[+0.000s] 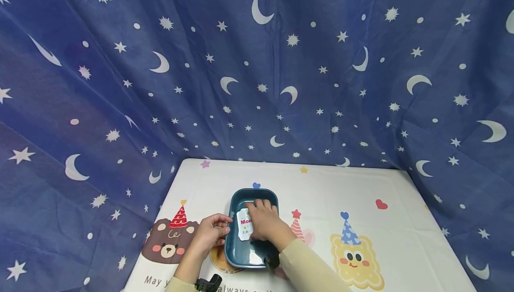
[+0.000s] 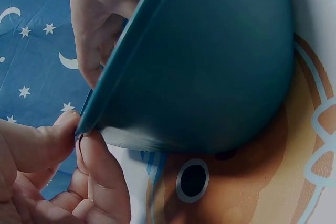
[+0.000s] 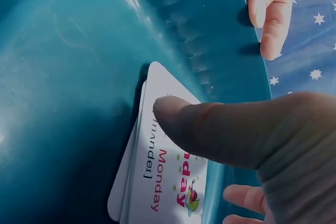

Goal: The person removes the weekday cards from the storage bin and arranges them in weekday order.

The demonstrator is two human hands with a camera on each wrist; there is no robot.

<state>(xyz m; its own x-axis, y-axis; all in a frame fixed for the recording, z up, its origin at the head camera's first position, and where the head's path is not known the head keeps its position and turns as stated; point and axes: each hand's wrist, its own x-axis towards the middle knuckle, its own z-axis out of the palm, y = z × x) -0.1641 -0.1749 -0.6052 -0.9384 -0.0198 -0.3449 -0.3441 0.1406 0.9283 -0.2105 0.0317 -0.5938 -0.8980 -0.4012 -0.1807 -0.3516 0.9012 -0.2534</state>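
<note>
A deep teal plastic tray (image 1: 239, 255) with rounded corners stands on the table in the head view. My left hand (image 1: 212, 230) is at its left side, and the left wrist view has the thumb and a finger pinching the tray rim (image 2: 94, 111). Inside the tray my right hand (image 1: 266, 221) grips a small stack of white cards (image 1: 243, 225). Its thumb (image 3: 210, 124) presses on the top card in the right wrist view. That card (image 3: 163, 177) reads "Monday" in red print, and the edges of other cards show beneath it.
The white tablecloth (image 1: 321, 198) carries printed figures, among them a brown bear (image 1: 168, 243) at the left and a yellow biscuit (image 1: 356, 261) at the right. A blue curtain (image 1: 257, 104) with moons and stars hangs behind the table and along its sides.
</note>
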